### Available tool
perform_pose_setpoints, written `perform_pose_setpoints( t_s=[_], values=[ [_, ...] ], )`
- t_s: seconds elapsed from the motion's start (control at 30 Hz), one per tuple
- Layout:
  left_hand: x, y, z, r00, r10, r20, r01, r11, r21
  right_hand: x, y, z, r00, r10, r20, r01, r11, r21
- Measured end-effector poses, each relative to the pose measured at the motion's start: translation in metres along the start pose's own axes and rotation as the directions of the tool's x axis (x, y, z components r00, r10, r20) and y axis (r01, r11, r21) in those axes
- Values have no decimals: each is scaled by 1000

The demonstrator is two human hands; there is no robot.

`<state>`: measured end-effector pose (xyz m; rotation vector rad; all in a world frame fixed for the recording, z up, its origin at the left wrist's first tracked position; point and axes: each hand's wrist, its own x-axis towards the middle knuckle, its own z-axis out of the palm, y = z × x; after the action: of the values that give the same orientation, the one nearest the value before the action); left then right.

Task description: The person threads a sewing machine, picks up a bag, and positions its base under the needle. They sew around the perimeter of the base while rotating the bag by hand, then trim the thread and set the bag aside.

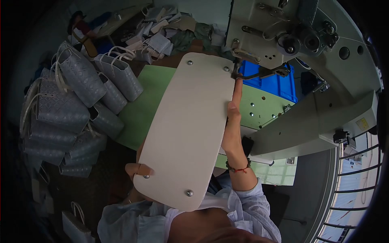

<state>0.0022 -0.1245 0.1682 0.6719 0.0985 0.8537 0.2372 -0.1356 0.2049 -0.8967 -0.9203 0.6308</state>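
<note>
A long cream panel point(186, 129) with rounded corners and metal studs near its ends slants across the middle of the view. My left hand point(139, 169) grips its lower left edge, the thumb on the face beside a stud and the other fingers hidden behind. My right hand point(234, 115) holds the right edge higher up, thumb on the edge and index finger stretched toward the sewing machine's point(267, 40) needle area. The panel's upper right edge lies at the machine's foot point(236, 73).
Grey patterned bags point(77, 81) are piled at the left, beside a green table point(142, 97). Behind the machine stands a blue crate point(267, 83). More grey pieces point(158, 42) lie in a heap at the back. A person point(83, 32) sits at the far left. Window bars point(356, 178) are at the right.
</note>
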Motion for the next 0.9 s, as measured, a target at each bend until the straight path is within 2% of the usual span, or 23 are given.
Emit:
perform_pose_setpoints(
  t_s=[0.07, 0.17, 0.27, 0.3, 0.37, 0.47, 0.57, 0.73, 0.9],
  values=[
    [-1, 0, 2, 984, -49, -169, 64, 994, 90, 1, 0, 0, 1000, 2, -3, -2, 1000, 1],
    [1, -5, -6, 995, -37, -89, 34, 999, -36, 0, -1, -1, 1000, 8, -7, -8, 1000, 6],
    [6, -6, -5, 996, 2, -87, -8, 997, -72, 0, 0, -2, 1000, 14, -6, -14, 1000, 15],
    [12, -4, 4, 989, 25, -144, -11, 995, 94, 0, 0, -3, 1000, 17, -7, -17, 1000, 17],
    [20, -3, 7, 978, 57, -199, -4, 966, 257, 0, -1, -3, 1000, 22, -5, -22, 1000, 22],
    [29, -7, -12, 957, 266, 115, -287, 806, 518, 0, -1, -3, 1000, 30, -4, -29, 999, 31],
    [41, -5, -19, 873, 343, 346, -487, 597, 638, 1, -1, -3, 999, 39, -4, -38, 999, 36],
    [58, -1, -17, 793, 358, 494, -609, 437, 661, 0, -2, -2, 998, 62, 1, -62, 997, 50],
    [66, -2, -15, 765, 358, 535, -643, 401, 652, -2, -4, -3, 996, 91, 8, -91, 993, 71]
  ],
)
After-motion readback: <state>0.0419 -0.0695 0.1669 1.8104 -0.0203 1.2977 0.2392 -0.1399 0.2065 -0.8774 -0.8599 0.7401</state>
